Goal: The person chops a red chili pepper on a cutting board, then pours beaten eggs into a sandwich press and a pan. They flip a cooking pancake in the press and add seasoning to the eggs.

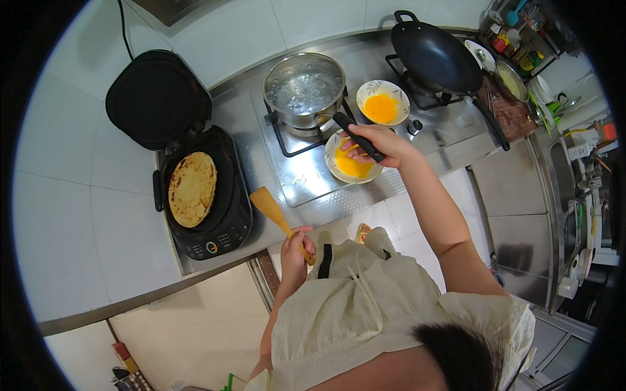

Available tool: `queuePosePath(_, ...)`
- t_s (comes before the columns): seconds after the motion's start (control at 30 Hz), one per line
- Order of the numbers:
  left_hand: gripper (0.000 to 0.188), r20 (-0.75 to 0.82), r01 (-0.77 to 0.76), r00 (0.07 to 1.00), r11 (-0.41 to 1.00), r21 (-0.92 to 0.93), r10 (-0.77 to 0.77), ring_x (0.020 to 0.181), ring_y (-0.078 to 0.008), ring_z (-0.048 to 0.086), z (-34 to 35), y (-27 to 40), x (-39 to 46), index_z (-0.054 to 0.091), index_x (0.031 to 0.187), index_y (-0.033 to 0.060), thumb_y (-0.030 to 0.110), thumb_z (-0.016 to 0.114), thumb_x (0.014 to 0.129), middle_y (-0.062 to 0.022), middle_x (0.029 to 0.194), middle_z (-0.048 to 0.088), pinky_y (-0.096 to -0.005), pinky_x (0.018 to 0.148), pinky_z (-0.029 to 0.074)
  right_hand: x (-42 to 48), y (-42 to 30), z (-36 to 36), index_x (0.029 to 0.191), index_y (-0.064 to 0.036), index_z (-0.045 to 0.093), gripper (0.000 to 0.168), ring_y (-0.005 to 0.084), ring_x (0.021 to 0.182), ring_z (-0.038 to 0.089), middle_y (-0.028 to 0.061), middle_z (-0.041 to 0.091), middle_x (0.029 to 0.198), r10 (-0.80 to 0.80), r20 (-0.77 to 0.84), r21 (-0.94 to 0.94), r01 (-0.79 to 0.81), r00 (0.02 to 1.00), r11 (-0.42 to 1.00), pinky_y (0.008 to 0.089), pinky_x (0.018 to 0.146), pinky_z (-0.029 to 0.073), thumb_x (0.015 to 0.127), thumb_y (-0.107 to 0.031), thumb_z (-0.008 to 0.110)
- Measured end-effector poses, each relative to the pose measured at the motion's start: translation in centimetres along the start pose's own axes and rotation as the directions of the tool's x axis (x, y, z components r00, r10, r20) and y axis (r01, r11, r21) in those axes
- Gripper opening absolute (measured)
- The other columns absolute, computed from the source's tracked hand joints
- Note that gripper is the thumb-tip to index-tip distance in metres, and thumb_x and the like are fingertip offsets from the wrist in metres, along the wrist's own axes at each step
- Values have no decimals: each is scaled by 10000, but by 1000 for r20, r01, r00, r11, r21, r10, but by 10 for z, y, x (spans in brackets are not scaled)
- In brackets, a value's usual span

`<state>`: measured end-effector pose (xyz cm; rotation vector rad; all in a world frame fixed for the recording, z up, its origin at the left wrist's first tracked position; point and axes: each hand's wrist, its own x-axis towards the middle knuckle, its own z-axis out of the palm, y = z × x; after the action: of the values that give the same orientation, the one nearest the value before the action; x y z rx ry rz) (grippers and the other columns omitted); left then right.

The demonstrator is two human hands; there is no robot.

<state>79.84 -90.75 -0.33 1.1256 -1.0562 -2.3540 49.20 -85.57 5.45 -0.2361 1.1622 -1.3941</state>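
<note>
My left hand (pixel 297 249) grips the handle of a wooden spatula (pixel 267 204), its blade pointing towards an open electric griddle (pixel 230 166). A browned flatbread (pixel 193 189) lies on the griddle's lower plate. In my right hand (pixel 376 145) is the black handle (pixel 359 137) of the steel pot (pixel 304 93), which holds bubbling water and sits on the left burner. Under that hand, partly hidden by it, stands a patterned bowl of beaten egg (pixel 354 168). A second patterned bowl with egg (pixel 381 102) stands just behind, to the right of the pot.
A black wok (pixel 435 57) rests tilted over the right burner, its long handle (pixel 490 122) reaching over the counter's front. A stove knob (pixel 414 127) is beside the bowls. Farther right are a pan with pale contents (pixel 511 80), a condiment rack and a sink (pixel 562 163).
</note>
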Motion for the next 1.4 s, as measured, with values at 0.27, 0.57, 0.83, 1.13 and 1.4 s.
queuePosePath(0.27, 198, -49, -29, 998, 999, -22, 28, 531, -109, 376, 4, -9, -3, 517, 976, 7, 161, 413, 906, -5, 585, 378, -250, 517, 334, 21, -15, -1, 918, 3, 541, 210, 65, 482, 468, 28, 525, 678, 182, 129, 104, -196, 975, 975, 142, 404, 416, 885, -204, 531)
queuePosePath(0.57, 171, -139, -19, 990, 999, 45, 25, 489, -89, 356, 7, -7, -8, 527, 963, 33, 157, 427, 902, 4, 571, 370, -223, 461, 302, 23, -11, -1, 868, -6, 512, 158, 36, 420, 386, 3, 468, 618, 163, 153, 140, -185, 975, 973, 149, 361, 316, 882, -162, 528)
queuePosePath(0.83, 161, -178, -10, 984, 996, 89, 26, 465, -79, 346, 6, -8, -9, 532, 963, 38, 160, 449, 898, 10, 562, 376, -215, 436, 289, 23, -12, 0, 810, -27, 501, 143, 33, 415, 380, -12, 447, 591, 171, 140, 114, -187, 975, 976, 148, 359, 300, 876, -147, 539)
queuePosePath(1.13, 157, -222, 7, 975, 993, 119, 19, 464, -70, 352, 4, -12, -10, 551, 960, 38, 153, 468, 892, 15, 568, 393, -214, 417, 288, 14, -15, -4, 831, 10, 581, 293, 93, 476, 511, 41, 564, 652, -222, -225, -448, 102, 949, 888, 199, 437, 417, 865, -280, 560)
queuePosePath(1.4, 153, -215, -1, 976, 997, 83, 19, 472, -66, 358, -8, -21, -12, 551, 954, 38, 164, 485, 897, 13, 564, 393, -209, 420, 294, 0, 14, -115, 874, -24, 628, 304, 325, 763, 616, 157, 642, 788, -731, -440, -893, -336, 522, 298, 380, 686, 487, 781, -313, 618)
